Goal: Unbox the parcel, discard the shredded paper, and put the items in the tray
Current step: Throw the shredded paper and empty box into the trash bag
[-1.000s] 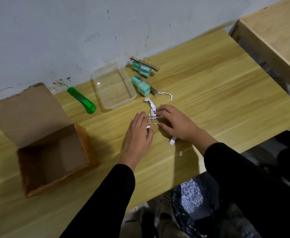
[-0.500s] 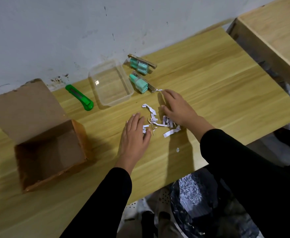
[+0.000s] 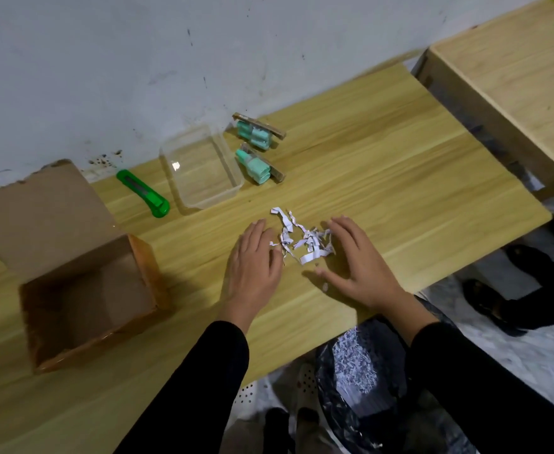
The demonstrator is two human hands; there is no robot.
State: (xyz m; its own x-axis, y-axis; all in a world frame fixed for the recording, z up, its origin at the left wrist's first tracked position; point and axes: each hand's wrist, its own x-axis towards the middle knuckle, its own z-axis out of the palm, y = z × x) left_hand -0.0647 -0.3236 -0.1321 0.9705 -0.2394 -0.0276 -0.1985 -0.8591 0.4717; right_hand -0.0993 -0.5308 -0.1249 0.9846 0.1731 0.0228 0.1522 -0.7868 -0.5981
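Left grip (image 3: 252,262) and right grip (image 3: 357,267) lie flat with fingers straight, holding nothing, flanking the shredded paper (image 3: 303,242) on the tabletop (image 3: 384,178). Further back, two teal items (image 3: 256,166) sit just beside the clear tray (image 3: 210,200).

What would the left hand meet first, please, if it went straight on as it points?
The left hand would likely reach the nearer teal pack on brown card, skirting the white shredded paper.

Two teal packs (image 3: 257,165), one tray (image 3: 200,173), one cutter (image 3: 143,193), one box (image 3: 89,299)
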